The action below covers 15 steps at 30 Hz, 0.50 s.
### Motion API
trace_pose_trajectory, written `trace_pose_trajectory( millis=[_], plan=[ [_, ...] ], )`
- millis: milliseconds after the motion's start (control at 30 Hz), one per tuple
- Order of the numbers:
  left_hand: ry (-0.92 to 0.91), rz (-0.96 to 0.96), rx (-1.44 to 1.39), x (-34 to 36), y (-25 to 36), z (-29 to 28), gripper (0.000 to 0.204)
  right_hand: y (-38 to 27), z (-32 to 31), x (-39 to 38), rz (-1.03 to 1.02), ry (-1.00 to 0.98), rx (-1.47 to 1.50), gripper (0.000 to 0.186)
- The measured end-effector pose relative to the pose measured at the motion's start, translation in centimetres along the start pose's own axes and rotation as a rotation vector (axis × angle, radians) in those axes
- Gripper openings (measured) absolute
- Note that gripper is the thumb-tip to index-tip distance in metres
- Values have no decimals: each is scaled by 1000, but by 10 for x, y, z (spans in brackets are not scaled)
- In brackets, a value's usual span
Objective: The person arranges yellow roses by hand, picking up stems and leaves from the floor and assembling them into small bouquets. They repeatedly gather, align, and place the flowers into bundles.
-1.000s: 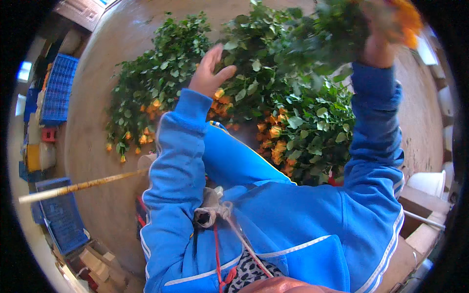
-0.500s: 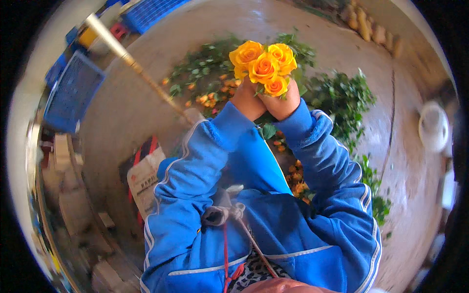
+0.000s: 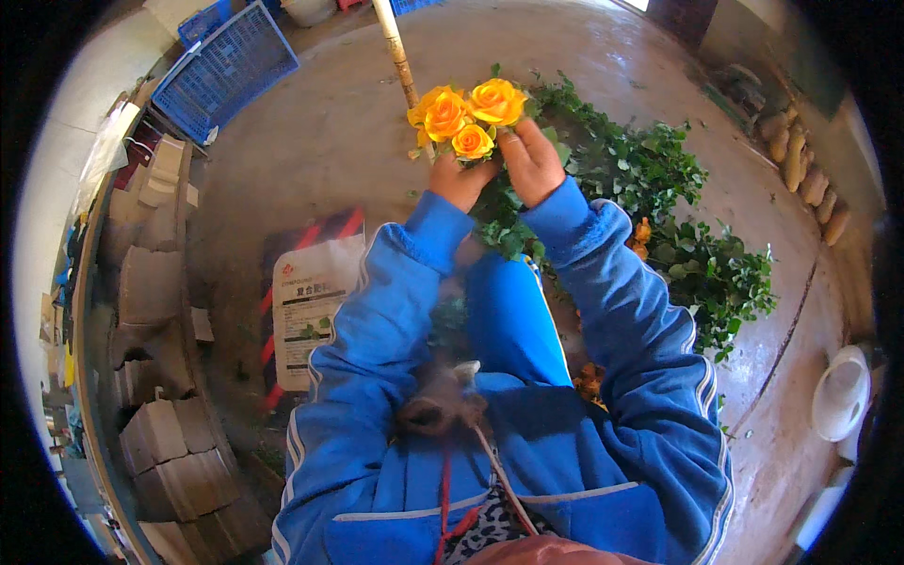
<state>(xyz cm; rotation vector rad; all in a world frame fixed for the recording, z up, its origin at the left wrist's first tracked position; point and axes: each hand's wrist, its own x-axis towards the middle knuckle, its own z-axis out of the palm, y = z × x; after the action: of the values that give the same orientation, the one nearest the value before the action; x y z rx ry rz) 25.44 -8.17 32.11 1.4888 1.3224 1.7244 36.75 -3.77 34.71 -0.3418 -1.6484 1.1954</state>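
Observation:
A small bunch of yellow-orange roses [image 3: 444, 117] is held up in front of me, its blooms facing me. My left hand [image 3: 461, 181] is closed round the stems just under the blooms. Against the bunch's right side is my right hand [image 3: 533, 162], its thumb and fingers closed at the rightmost rose [image 3: 497, 102]; its fingertips are partly hidden behind the petals. Green leaves [image 3: 504, 226] hang below the hands, and the lower stems are mostly out of sight.
Cut leafy stems [image 3: 711, 273] lie on the floor to the right, with orange roses [image 3: 591, 381] beside my leg. A bamboo pole [image 3: 395, 52] rises beyond the bunch. At left are a white printed sack [image 3: 311, 306], cardboard pieces [image 3: 151, 282] and a blue crate [image 3: 226, 71].
My hands, pressed together under the bunch before, are now slightly apart, with the right one at the right-hand bloom. The blooms sit more loosely. The whole view has swung left.

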Motion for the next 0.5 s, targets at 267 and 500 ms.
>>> trace_pose_trajectory(
  millis=[267, 500],
  plan=[
    [-20, 167, 378, -10, -14, -45, 45, 6, 49, -4, -34, -138, -50, 42],
    [156, -169, -407, -50, -35, -87, 36, 38, 58, -24, 165, -137, -26, 38]
  ],
)
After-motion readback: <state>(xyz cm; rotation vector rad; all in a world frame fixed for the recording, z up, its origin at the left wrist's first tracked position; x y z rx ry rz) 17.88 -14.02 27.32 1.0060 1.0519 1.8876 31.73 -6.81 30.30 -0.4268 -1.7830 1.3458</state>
